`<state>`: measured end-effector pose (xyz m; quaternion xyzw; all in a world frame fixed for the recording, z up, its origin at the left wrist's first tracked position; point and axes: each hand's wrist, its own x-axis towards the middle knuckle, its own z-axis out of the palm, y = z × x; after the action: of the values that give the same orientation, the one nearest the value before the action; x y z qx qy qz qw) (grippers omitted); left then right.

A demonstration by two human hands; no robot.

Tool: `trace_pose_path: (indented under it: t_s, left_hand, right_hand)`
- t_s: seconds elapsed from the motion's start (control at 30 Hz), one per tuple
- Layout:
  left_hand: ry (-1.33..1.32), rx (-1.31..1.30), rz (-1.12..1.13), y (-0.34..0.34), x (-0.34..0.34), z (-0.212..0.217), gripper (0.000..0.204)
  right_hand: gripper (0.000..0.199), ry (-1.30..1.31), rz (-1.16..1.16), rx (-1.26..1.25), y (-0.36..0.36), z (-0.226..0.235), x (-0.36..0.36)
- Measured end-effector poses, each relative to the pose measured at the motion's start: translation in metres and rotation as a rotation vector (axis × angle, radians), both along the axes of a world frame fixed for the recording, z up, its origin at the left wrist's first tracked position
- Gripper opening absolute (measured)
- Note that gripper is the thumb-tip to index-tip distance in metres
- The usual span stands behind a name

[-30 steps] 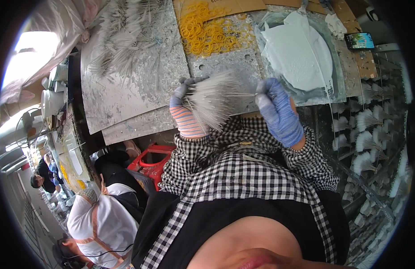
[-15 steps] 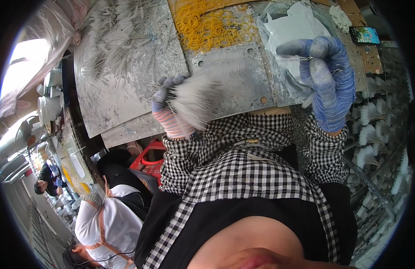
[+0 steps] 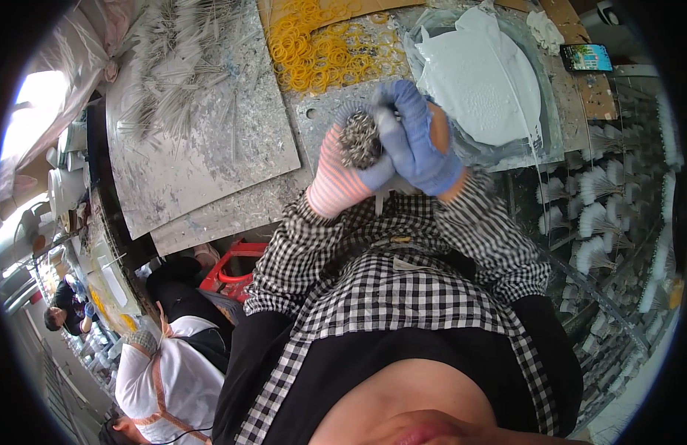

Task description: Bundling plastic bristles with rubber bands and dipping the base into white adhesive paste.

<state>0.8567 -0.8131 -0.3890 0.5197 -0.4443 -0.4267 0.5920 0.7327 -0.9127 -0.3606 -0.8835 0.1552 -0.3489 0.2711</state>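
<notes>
A bundle of thin wire-stemmed tube brushes (image 3: 360, 139) is held upright between my hands near the table's front edge, its grey twisted wire ends facing up. My left hand (image 3: 334, 176), in a pink-striped glove with grey fingers, wraps round the bundle's left side. My right hand (image 3: 421, 144), in a blue glove, is closed against its right side, fingers curled at the wire ends. The white bristles are mostly hidden below my hands. Beyond them lie many loose yellow rubber bands (image 3: 314, 55). Right of my hands, thick white paste (image 3: 480, 85) covers a round surface.
Loose brushes (image 3: 184, 67) are piled at the far left of the metal-topped table (image 3: 210, 159). A phone (image 3: 586, 57) lies at the far right. Racked brush bundles (image 3: 599, 211) fill the right side. A red stool (image 3: 236, 267) and a co-worker in white (image 3: 173, 371) are at left.
My right hand has come left from over the paste to the bundle. My left hand has moved right and turned the bundle, so the wire ends now show. The white paste is uncovered.
</notes>
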Motion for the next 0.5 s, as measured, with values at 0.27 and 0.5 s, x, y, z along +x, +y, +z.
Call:
trace_pose_path:
  t_s: [0.27, 0.5]
  left_hand:
    - [0.001, -0.136, -0.073, -0.013, 0.023, 0.002, 0.060]
    - [0.062, 0.084, -0.308, 0.004, 0.036, -0.003, 0.055]
  right_hand:
    - [0.022, -0.319, 0.017, 0.369, 0.009, -0.033, 0.022]
    - [0.025, -0.025, 0.176, 0.099, -0.008, -0.001, 0.013]
